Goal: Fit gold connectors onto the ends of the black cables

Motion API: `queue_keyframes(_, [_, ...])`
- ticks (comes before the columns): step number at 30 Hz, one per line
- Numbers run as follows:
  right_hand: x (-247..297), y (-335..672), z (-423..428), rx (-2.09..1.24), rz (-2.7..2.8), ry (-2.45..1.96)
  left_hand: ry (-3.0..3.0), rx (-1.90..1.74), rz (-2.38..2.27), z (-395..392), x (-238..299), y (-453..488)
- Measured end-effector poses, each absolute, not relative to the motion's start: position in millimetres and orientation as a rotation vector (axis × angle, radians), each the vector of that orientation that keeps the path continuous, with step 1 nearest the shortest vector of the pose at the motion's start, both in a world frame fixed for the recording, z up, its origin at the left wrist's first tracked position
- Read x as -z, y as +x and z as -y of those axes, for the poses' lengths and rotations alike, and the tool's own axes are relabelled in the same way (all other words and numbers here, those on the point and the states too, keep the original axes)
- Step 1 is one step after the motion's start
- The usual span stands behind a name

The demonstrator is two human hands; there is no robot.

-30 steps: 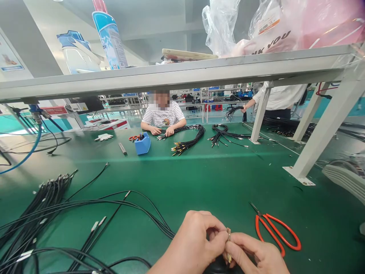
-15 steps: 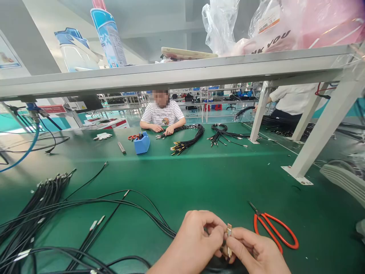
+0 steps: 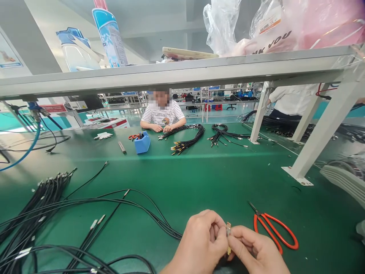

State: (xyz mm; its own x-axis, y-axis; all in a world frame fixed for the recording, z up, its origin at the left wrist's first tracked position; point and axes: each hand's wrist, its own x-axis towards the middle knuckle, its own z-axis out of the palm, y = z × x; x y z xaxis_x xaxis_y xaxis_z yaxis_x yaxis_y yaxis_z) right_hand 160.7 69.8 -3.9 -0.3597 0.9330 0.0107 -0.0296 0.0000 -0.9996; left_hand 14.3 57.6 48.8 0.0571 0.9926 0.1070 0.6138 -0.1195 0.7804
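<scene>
Both hands are at the near edge of the green table (image 3: 199, 171), close together. The left hand (image 3: 199, 243) and the right hand (image 3: 255, 253) pinch one small metal piece (image 3: 228, 230) between their fingertips. The fingers are closed tight on it. The piece stands up between the two hands, just above the table. A thin yellow bit hangs down from it.

Just to the right of the right hand lie red scissors (image 3: 273, 230), flat on the table. They are near the hand but not touching it.

On the left side of the table is a big heap of black wires (image 3: 42, 213). Some of them curl over toward the left hand.

In the middle, the table is bare green. A white shelf leg (image 3: 319, 140) stands on the right side.

At the far edge sits a person (image 3: 163, 114) in a striped shirt, with hands on a bunch of black cables (image 3: 188, 139). A blue box (image 3: 142, 144) sits beside that person. Another person in white (image 3: 288, 101) stands at the far right corner.

A long grey shelf (image 3: 171, 74) runs over the table, with bags and a bottle on top.
</scene>
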Motion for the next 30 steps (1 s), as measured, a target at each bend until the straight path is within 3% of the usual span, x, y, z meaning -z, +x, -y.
queue_keyframes(5, [-3.4, 159.4, -69.8, -1.544, 1.330, -0.983, 1.725, -0.885, -1.531, -58.9, -48.4, 12.7])
queue_keyframes(12, [-21.6, 167.9, -70.8, -1.187, 1.468, -1.191, 1.624, -0.820, -1.488, -56.8, -46.9, 17.1])
queue_keyframes(20, [-24.0, 173.9, -76.7, -1.304, 1.520, -0.946, 1.445, -0.840, -1.425, -63.2, -40.8, 13.6])
queue_keyframes(30, [-26.0, 181.5, -80.6, -1.713, 0.839, -1.048, 1.096, -1.082, -1.109, -69.1, -41.9, 5.8])
